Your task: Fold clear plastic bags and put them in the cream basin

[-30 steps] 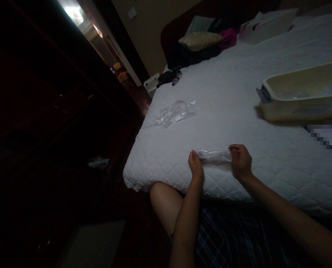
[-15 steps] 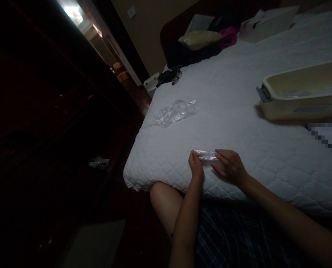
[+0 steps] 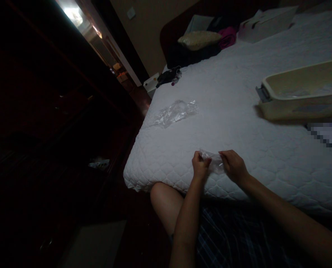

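Observation:
Near the front edge of the white quilted mattress (image 3: 238, 111), my left hand (image 3: 200, 166) and my right hand (image 3: 234, 166) both pinch a small folded clear plastic bag (image 3: 214, 160). The bag is bunched short between the two hands, which sit close together just above the bed. Each hand has its fingers closed on one end of the bag. Farther up the mattress on the left lies a second, crumpled clear plastic bag (image 3: 176, 112), untouched.
A beige plastic basin (image 3: 300, 95) with a grey handle stands on the bed at right. Pillows and clothes (image 3: 201, 42) and a white box (image 3: 266, 22) lie at the far end. Dark furniture and floor fill the left. My bare knee (image 3: 164, 199) is below the mattress edge.
The bag was stretched long between my hands a second ago. My right hand has moved left towards my left hand, folding the bag into a short bundle.

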{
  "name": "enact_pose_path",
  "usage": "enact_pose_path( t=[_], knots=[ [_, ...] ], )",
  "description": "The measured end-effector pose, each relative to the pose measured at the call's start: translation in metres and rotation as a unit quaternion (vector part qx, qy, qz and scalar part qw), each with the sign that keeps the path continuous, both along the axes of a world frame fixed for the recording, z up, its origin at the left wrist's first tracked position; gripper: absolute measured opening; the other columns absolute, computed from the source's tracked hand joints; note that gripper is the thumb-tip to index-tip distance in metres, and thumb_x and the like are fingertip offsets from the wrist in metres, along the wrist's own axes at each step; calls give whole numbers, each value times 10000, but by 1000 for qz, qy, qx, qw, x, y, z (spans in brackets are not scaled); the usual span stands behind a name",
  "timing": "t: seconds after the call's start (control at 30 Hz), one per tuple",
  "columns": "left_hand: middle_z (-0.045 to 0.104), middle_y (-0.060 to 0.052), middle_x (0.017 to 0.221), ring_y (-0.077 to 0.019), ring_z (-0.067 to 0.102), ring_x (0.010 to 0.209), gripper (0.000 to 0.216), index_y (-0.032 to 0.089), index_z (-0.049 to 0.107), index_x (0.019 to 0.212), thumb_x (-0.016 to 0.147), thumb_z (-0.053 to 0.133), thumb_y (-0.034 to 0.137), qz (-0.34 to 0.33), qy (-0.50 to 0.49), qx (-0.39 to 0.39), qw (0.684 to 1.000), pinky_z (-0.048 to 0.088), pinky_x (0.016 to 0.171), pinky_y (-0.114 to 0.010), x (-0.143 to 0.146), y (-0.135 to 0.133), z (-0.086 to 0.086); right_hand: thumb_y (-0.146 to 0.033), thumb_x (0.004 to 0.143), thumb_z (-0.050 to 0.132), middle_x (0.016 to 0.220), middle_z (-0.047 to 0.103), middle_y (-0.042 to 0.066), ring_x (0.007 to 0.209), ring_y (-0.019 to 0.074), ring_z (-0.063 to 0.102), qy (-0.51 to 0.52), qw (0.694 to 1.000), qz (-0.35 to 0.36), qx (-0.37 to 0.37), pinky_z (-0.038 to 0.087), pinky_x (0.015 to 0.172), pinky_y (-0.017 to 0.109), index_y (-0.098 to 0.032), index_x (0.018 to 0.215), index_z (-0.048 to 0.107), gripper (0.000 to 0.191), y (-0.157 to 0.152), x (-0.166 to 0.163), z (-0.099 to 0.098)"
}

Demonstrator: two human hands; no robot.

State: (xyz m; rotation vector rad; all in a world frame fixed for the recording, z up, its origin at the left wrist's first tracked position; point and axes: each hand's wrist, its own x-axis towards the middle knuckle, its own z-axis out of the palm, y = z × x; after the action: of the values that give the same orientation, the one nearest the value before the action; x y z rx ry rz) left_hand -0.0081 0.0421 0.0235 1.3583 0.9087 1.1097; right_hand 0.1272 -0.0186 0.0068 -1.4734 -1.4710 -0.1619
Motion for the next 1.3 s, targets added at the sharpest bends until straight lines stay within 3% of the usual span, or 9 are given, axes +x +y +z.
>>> enact_pose_path(
  t=[0.1, 0.27, 0.43, 0.63, 0.87, 1.0, 1.2, 1.3],
  knots=[
    [530, 38, 671, -106, 474, 648, 504, 185, 534, 716, 551, 813, 571, -1, 53, 17, 998, 389, 618, -215, 2, -3, 6, -359, 939, 397, 800, 641, 72, 765, 218, 602, 42, 998, -52, 1, 492, 726, 381, -235, 898, 591, 234, 1, 2, -2],
    [599, 12, 688, -117, 558, 677, 282, 173, 583, 705, 675, 750, 398, 21, -16, -29, 999, 449, 681, -238, 7, -4, 12, -415, 943, 368, 825, 645, 70, 781, 220, 617, 91, 990, -102, -16, 489, 731, 375, -244, 922, 579, 273, 1, 3, -4],
    [648, 2, 738, -118, 612, 665, 352, 169, 592, 782, 630, 770, 432, -4, -121, -111, 986, 488, 666, -249, 8, 1, 3, -438, 939, 373, 854, 658, 75, 776, 214, 623, 131, 983, -128, -12, 485, 722, 367, -234, 954, 585, 295, 1, 3, -2],
    [602, 36, 611, -71, 551, 518, 412, 161, 635, 918, 655, 751, 457, 14, -95, -117, 989, 408, 530, -180, 0, 9, -2, -478, 923, 393, 867, 672, 78, 792, 218, 632, 186, 969, -162, -16, 482, 725, 362, -225, 958, 612, 337, 0, 3, 4],
    [678, -18, 697, -124, 623, 561, 511, 167, 617, 868, 600, 764, 576, 26, -132, -140, 981, 490, 563, -243, 1, 7, 6, -476, 911, 417, 673, 618, 19, 595, 171, 586, 274, 941, -195, -32, 445, 601, 310, -209, 1036, 611, 353, 0, 4, 5],
    [639, 10, 626, -132, 615, 537, 520, 167, 614, 825, 561, 779, 583, 30, -141, -163, 976, 482, 521, -240, 2, 7, 4, -538, 888, 444, 552, 543, -24, 463, 156, 519, 336, 920, -188, -70, 370, 484, 279, -212, 1107, 589, 418, 1, 4, 5],
    [634, 12, 608, -134, 616, 524, 487, 157, 621, 802, 544, 801, 528, 10, -165, -188, 968, 472, 517, -236, 2, 10, -1, -605, 871, 421, 519, 519, -21, 442, 167, 510, 370, 902, -194, -110, 357, 457, 282, -215, 1117, 592, 492, 2, 6, 10],
    [642, 6, 611, -137, 618, 535, 471, 157, 626, 810, 550, 800, 509, 8, -168, -188, 968, 463, 513, -229, 2, 11, -2, -590, 889, 389, 606, 581, -1, 487, 166, 538, 368, 905, -190, -98, 397, 488, 288, -218, 1134, 576, 484, 3, 6, 9]
  ],
)
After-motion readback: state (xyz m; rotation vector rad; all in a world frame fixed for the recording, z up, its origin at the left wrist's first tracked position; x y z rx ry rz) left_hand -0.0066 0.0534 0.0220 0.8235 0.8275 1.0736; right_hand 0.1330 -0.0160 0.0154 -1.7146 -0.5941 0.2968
